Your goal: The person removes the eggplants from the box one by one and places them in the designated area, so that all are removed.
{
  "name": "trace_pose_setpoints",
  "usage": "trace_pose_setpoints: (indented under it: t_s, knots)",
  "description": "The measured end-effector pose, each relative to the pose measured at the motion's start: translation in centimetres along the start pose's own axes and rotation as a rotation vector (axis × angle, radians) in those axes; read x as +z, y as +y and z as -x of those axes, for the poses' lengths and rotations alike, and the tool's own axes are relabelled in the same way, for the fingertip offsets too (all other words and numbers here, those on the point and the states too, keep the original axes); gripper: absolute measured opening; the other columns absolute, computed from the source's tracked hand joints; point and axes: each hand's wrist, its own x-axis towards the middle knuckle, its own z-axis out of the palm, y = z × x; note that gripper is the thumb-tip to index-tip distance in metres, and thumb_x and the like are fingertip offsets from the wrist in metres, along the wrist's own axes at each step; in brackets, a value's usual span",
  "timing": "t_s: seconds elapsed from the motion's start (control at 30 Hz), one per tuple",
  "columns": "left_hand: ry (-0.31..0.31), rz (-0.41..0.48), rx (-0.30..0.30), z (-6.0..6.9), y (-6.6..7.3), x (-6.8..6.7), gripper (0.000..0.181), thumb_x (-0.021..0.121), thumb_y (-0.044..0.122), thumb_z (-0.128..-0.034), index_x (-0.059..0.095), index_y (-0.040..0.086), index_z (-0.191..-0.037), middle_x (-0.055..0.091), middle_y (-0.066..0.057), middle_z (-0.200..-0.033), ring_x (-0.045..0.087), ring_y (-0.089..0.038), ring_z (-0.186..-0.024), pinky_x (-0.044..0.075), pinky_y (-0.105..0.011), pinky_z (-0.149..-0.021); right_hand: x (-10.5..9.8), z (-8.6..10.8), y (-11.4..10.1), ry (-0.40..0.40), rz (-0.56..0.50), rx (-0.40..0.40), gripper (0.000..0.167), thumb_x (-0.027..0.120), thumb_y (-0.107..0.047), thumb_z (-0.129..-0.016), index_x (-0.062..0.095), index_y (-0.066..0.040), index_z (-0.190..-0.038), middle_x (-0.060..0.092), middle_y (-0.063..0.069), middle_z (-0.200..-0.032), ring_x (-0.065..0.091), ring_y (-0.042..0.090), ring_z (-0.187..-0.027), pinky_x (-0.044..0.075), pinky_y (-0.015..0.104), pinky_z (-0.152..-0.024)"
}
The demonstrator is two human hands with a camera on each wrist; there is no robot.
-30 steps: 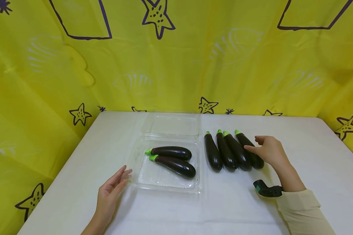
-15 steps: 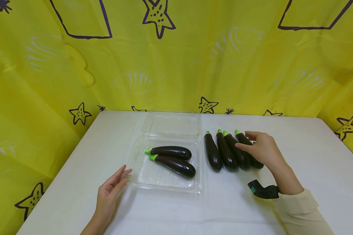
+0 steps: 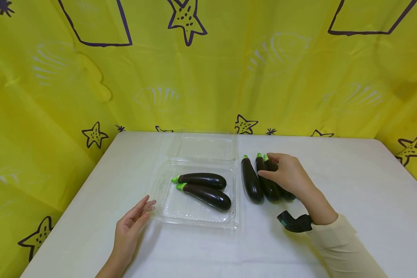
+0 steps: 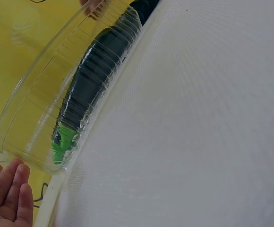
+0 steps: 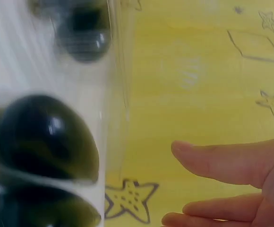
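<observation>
Two dark purple eggplants (image 3: 203,180) with green stem ends lie inside a clear plastic clamshell box (image 3: 194,220). To the right of the box, loose eggplants (image 3: 251,181) lie side by side on the table, green ends pointing away. My right hand (image 3: 293,175) hovers over the right-hand ones and covers part of them. In the right wrist view its thumb (image 5: 208,158) and fingers are apart with nothing between them. My left hand (image 3: 128,227) is at the box's left edge, fingers relaxed; whether they touch the rim I cannot tell.
The box's lid (image 3: 205,148) lies folded back behind it. A white-covered table (image 3: 264,247) carries everything, backed and flanked by a yellow patterned curtain (image 3: 208,77). A black wrist-worn device (image 3: 295,222) sticks out below the right wrist.
My right hand has moved left over the row of loose eggplants, from beside the rightmost one, and now hides it. The left hand, the box and the eggplants in it have not moved.
</observation>
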Motion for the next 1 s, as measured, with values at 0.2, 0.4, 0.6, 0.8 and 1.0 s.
trace_pose_setpoints:
  t_s: [0.2,0.4,0.6,0.8,1.0]
  knots:
    - [-0.004,-0.001,0.002,0.0,0.1,0.0,0.038,0.042,-0.017,-0.0887,0.039,-0.019,-0.126,0.062,-0.008,-0.116,0.059,-0.014,-0.104,0.045,-0.018,-0.086,1.5,-0.1,-1.1,-0.018,-0.002,-0.057,0.049,0.072,-0.022,-0.079,0.057,0.007,-0.116,0.061,0.026,-0.106,0.057,0.038,-0.098,0.047,0.047,-0.079]
    - [-0.002,-0.001,0.001,0.1,0.1,0.0,0.038,0.043,-0.015,-0.0891,0.039,-0.02,-0.126,0.062,-0.009,-0.116,0.059,-0.015,-0.104,0.045,-0.019,-0.086,3.1,-0.1,-2.5,-0.054,-0.007,-0.095,0.059,0.075,-0.024,-0.077,0.054,0.008,-0.122,0.064,0.019,-0.093,0.055,0.023,-0.071,0.047,0.035,-0.066]
    - [0.0,0.005,-0.001,0.1,0.1,0.1,0.038,0.045,-0.013,-0.0895,0.039,-0.02,-0.126,0.062,-0.007,-0.115,0.059,-0.015,-0.103,0.045,-0.019,-0.086,4.6,0.2,-3.6,-0.069,-0.05,-0.148,0.059,0.076,-0.025,-0.076,0.056,0.009,-0.119,0.061,0.021,-0.111,0.054,0.02,-0.076,0.048,0.034,-0.07]
    - [0.007,-0.001,-0.015,0.1,0.1,0.0,0.038,0.044,-0.014,-0.0893,0.039,-0.019,-0.126,0.062,-0.007,-0.115,0.059,-0.015,-0.103,0.044,-0.019,-0.086,5.7,0.3,-4.5,-0.091,-0.068,-0.177,0.058,0.075,-0.024,-0.076,0.055,0.008,-0.121,0.058,0.018,-0.119,0.054,0.031,-0.11,0.045,0.043,-0.089]
    - [0.009,0.005,-0.014,0.0,0.1,0.0,0.038,0.044,-0.014,-0.0894,0.039,-0.019,-0.126,0.063,-0.007,-0.114,0.059,-0.014,-0.103,0.044,-0.019,-0.086,6.9,0.2,-5.7,-0.153,-0.065,-0.202,0.058,0.076,-0.024,-0.076,0.055,0.007,-0.121,0.057,0.018,-0.12,0.05,0.031,-0.114,0.042,0.042,-0.093]
